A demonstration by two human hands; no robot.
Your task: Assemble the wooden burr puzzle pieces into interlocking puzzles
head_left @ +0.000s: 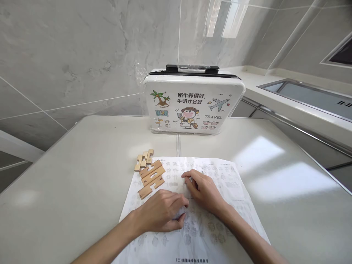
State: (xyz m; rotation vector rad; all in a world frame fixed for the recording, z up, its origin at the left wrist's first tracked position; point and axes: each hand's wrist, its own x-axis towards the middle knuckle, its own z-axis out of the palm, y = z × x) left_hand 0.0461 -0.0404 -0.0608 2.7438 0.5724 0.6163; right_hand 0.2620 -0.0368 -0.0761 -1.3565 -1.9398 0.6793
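My left hand (166,209) rests over the lower middle of a large printed sheet (203,249), its fingers curled and a gap between thumb and forefinger. Nothing shows in it. Farther up the sheet is my right hand (205,189), fingers loosely bent, fingertips at the paper; I see no object between them. Just beyond my left hand lie flat notched wooden puzzle pieces (151,178), side by side, some marked with numbers. Smaller light wooden pieces (143,161) with notches sit behind them, at the sheet's upper left corner. Faint diagrams cover the paper.
A white case (189,106) with cartoon prints and a black handle stands in clear wrap at the table's back edge, before a grey tiled wall (90,55). The pale table (82,190) has a centre seam. At right is a counter (255,77) with a glass-topped inset.
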